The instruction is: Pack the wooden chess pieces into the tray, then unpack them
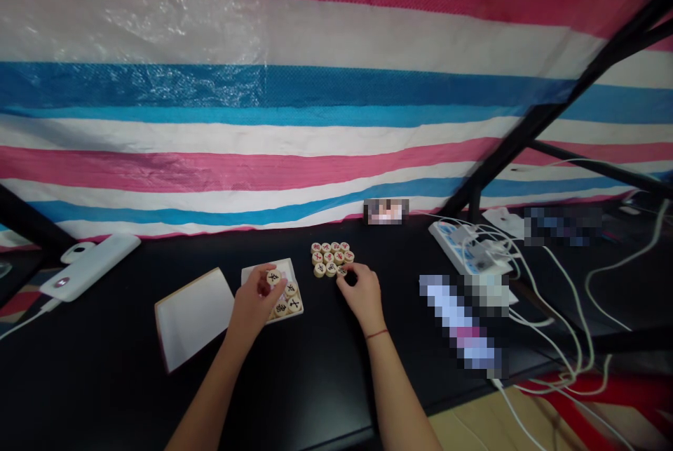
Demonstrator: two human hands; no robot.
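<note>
My left hand (257, 300) pinches a round xiangqi piece (273, 277) with black writing, just above an open white box (298, 277). More black-marked pieces (281, 307) lie inside that box. To its right, several pieces (329, 257) stand in close rows on the black table, red-marked ones at the back and black-marked ones in front. At the right end of the front row, my right hand (362, 293) has thumb and forefinger closed around a black-marked piece (341, 271). A cord circles the right wrist.
The box lid (197, 318) lies left of the box. A white device (92, 268) with a cable sits further left. On the right are a power strip (463, 247), tangled white cables (578, 325) and a blurred-out object (463, 325). Striped sheeting (263, 86) hangs behind the table.
</note>
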